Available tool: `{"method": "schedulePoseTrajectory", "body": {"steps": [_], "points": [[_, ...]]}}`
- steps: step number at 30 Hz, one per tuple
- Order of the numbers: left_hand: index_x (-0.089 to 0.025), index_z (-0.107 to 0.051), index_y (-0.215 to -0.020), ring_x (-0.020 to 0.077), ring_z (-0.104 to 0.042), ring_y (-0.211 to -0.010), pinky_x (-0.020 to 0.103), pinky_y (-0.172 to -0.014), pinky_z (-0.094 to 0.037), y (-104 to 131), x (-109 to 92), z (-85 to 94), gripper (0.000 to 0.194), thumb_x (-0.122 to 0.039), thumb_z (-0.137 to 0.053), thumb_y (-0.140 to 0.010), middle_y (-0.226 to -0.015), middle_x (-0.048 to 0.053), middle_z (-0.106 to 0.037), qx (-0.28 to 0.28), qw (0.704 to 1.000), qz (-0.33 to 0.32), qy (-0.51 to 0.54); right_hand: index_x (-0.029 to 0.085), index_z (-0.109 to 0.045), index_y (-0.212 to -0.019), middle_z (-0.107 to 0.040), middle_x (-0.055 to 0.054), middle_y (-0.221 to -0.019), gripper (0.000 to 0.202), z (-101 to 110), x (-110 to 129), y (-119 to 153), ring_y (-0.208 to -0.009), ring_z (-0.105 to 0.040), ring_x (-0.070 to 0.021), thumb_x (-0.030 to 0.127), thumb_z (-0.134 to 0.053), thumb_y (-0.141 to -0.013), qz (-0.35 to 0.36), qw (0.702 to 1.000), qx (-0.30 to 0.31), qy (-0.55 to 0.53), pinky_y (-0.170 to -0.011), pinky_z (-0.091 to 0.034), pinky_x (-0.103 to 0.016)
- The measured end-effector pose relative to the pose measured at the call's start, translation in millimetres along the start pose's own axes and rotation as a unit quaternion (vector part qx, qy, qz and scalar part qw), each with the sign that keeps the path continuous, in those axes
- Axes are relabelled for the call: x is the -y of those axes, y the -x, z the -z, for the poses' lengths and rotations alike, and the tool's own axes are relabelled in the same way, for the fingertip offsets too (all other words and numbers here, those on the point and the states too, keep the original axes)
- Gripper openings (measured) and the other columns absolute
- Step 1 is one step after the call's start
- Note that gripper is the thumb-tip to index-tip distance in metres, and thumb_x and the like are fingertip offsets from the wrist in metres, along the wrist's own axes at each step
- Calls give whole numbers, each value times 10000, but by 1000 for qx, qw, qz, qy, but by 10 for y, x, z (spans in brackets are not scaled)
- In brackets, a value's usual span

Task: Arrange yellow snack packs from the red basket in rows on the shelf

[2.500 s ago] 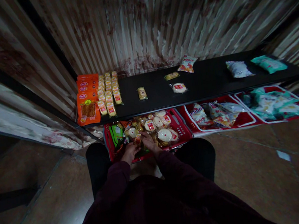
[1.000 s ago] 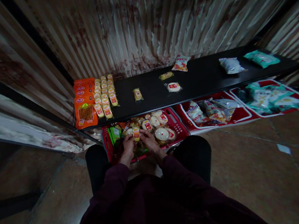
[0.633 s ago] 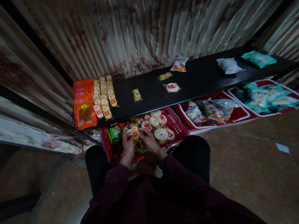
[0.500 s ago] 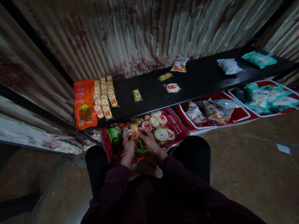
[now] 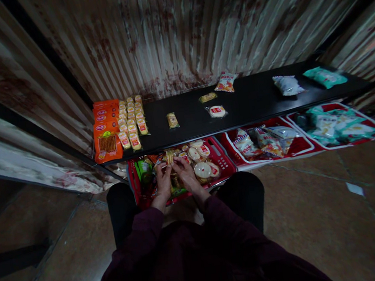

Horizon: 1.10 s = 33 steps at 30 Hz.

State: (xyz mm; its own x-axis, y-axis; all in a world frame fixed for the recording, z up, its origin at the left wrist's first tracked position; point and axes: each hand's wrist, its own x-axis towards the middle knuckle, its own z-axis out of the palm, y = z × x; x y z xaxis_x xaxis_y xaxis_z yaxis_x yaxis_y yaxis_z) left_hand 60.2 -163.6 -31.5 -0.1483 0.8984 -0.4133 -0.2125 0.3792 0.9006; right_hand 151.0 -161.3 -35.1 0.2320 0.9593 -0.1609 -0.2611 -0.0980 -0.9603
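Over the red basket [image 5: 222, 158] of mixed snacks, my left hand [image 5: 163, 180] and my right hand [image 5: 184, 172] pinch a small yellow wrapped snack [image 5: 169, 156] between their fingertips. Round wrapped biscuits [image 5: 202, 170] lie in the basket just right of my right hand, and a green packet [image 5: 143, 170] is left of my left hand. On the black shelf [image 5: 192, 123] above stand rows of small yellow snacks [image 5: 132, 120] beside a stack of orange packets [image 5: 107, 137].
A single snack [image 5: 173, 120], a round biscuit [image 5: 217, 111], a flat yellow packet [image 5: 208, 96] and several bags lie along the shelf. Two more red baskets, one with white bags [image 5: 268, 141] and one with teal bags [image 5: 340, 125], sit below at the right.
Both hands have turned the yellow snack, whose red label no longer shows. My left hand has shifted slightly right, nearer my right hand.
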Motion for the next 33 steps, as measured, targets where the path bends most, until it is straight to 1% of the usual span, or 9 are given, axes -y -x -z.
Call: {"method": "schedulePoseTrajectory", "body": {"steps": [3,9,11,15,20,26,30,33], "points": [[-223,-567,-986,148,-609,-908,241,-810,-471,19,-21,-24,265,-310,-659,-753,-992,29,-641,3,999,-29,12,218,-621,-1047,-664,-48,-1043,368,-6,35,11,-940,-614,-190,412,-632,-735,8,1000,3,12,-864,-496,-333],[-216,-559,-1027,154,-618,-882,258,-795,-469,1,-53,-46,343,-276,-683,-712,-954,32,-654,18,998,-25,53,229,-656,-1100,-670,-55,-1082,380,-4,87,-4,-945,-622,-205,416,-596,-774,23,999,10,38,-854,-503,-349],[-222,-559,-1007,146,-619,-857,258,-777,-468,-6,-64,-48,341,-266,-684,-693,-934,22,-654,26,996,-19,85,230,-664,-1092,-662,-55,-1114,365,1,79,-18,-966,-619,-204,409,-586,-783,34,998,13,49,-871,-497,-354],[-219,-563,-929,147,-617,-815,262,-718,-458,0,-106,-50,330,-300,-697,-639,-899,10,-653,38,987,3,153,231,-680,-1049,-653,-49,-1156,325,9,37,-44,-1048,-597,-208,406,-566,-800,58,995,5,75,-945,-464,-377],[-212,-568,-849,131,-605,-733,249,-659,-433,24,-182,-41,291,-275,-700,-598,-805,-15,-641,36,977,33,206,240,-661,-1075,-668,-46,-1135,320,-11,61,-48,-1047,-614,-206,388,-540,-817,49,996,1,68,-963,-464,-401],[-184,-581,-821,115,-587,-651,238,-601,-413,19,-252,-22,191,-254,-645,-655,-755,-10,-640,42,959,93,266,233,-649,-1097,-678,-59,-1114,326,-56,159,-34,-1059,-616,-210,356,-509,-830,63,996,13,57,-973,-466,-424],[-151,-606,-836,118,-587,-626,234,-573,-408,1,-295,-14,135,-229,-589,-727,-733,15,-654,47,948,123,291,225,-624,-1139,-667,-72,-1130,353,-80,154,-41,-1064,-612,-218,352,-476,-845,84,994,27,67,-889,-521,-406],[-144,-612,-844,120,-585,-594,235,-554,-409,-14,-318,-9,118,-213,-553,-770,-699,21,-650,40,941,138,306,225,-610,-1156,-659,-74,-1133,362,-94,151,-41,-1042,-618,-218,346,-455,-851,90,992,28,80,-835,-544,-392]]}}
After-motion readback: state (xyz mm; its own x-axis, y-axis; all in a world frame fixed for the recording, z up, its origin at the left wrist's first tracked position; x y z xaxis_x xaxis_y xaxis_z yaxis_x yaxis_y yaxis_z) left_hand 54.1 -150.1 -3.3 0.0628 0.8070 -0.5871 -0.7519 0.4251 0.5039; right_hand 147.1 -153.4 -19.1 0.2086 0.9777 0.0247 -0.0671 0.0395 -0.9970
